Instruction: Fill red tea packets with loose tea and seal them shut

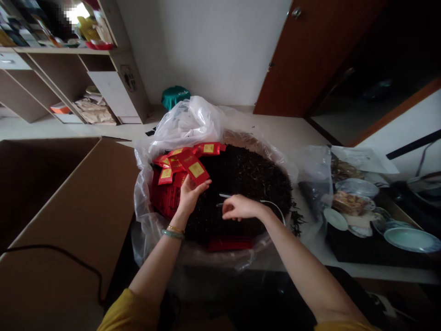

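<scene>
A wide round basket lined with clear plastic (144, 193) holds a heap of dark loose tea leaves (251, 177). Several red packets with yellow labels (172, 172) lie fanned along its left side. My left hand (191, 193) pinches one red packet (195, 171) and lifts it above the pile. Over the middle of the leaves, my right hand (237, 208) is curled around a thin metal tool (225, 196) whose tip points left. Another stack of red packets (229, 243) rests at the basket's near rim.
A large open cardboard box (69, 207) stands at the left with a black cable across it. At the right, a dark tray (365, 248) carries cups, plates and bowls. Behind are wooden shelves (69, 78), a green stool (175, 95) and a brown door (310, 55).
</scene>
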`<state>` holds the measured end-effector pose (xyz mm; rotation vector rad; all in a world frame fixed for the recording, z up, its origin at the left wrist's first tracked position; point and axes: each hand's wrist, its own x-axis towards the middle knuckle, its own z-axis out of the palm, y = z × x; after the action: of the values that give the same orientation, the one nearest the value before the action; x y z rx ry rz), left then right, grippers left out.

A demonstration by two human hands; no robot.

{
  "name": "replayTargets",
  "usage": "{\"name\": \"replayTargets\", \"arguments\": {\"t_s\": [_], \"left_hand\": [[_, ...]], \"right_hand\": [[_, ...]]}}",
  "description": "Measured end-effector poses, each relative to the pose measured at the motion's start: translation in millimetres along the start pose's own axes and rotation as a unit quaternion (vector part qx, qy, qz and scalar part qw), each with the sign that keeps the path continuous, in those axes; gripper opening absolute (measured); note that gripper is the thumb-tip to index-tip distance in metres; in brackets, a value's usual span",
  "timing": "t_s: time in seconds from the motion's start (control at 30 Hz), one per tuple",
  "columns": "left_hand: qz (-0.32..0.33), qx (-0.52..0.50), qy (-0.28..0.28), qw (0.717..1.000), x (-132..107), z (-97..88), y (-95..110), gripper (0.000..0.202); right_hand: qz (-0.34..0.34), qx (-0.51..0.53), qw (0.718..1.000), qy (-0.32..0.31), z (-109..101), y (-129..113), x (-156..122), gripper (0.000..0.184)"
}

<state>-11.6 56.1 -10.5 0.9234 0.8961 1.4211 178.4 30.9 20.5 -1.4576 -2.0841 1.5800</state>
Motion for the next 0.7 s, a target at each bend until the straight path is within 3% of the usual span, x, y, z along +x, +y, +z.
{"name": "replayTargets", "arguments": {"t_s": [0.1,0.27,0.53,0.6,0.7], "left_hand": [[0.016,-0.066,0.001,0.998,0.4,-1.0,-0.3,0.095],[0.048,-0.041,-0.010,0.998,-2.0,-7.6,-15.1,0.109],[0.148,0.060,-0.020,0.987,-1.5,-9.8,-25.4,0.086],[0.143,0.088,-0.042,0.985,-3.0,-9.5,-25.8,0.074],[0.084,0.118,-0.095,0.985,-6.5,-10.1,-24.6,0.070]], "right_hand": [[-0.039,-0.099,0.989,-0.107,11.6,1.0,-0.3,0.009],[-0.042,-0.173,0.970,-0.164,19.4,2.4,7.2,0.016],[-0.030,-0.238,0.958,-0.159,18.5,1.1,7.6,0.024],[-0.028,-0.259,0.956,-0.136,20.4,-0.4,8.0,0.023],[-0.028,-0.255,0.961,-0.100,16.0,-3.3,5.7,0.020]]}}
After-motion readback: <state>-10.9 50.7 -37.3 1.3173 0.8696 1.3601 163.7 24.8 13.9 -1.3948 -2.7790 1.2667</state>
